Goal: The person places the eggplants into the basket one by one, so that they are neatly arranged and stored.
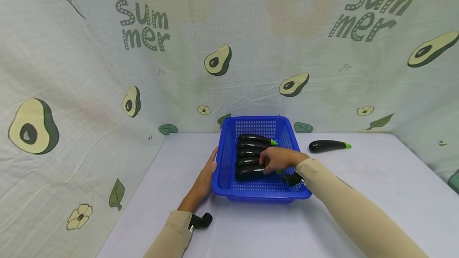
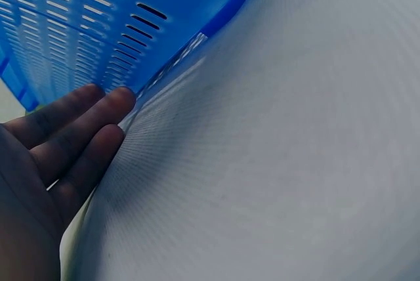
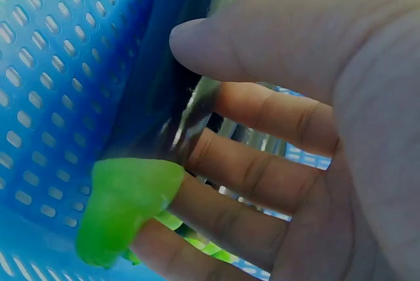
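A blue plastic basket (image 1: 258,192) stands on the table with several dark eggplants (image 1: 248,153) lying side by side in it. My right hand (image 1: 281,158) reaches in over its right side and holds the nearest eggplant (image 1: 247,173) close to the stem end. In the right wrist view, the thumb lies across that eggplant's dark skin (image 3: 147,110) and the fingers curl along its other side, by the bright green stem (image 3: 128,195). My left hand (image 1: 205,175) rests with straight fingers against the basket's left outer wall; in the left wrist view the fingertips (image 2: 118,102) meet the slotted side.
Another eggplant (image 1: 327,145) lies on the white table (image 1: 358,178), right of the basket. Behind the basket hangs a printed cloth (image 1: 251,31), which also runs along the left and right sides.
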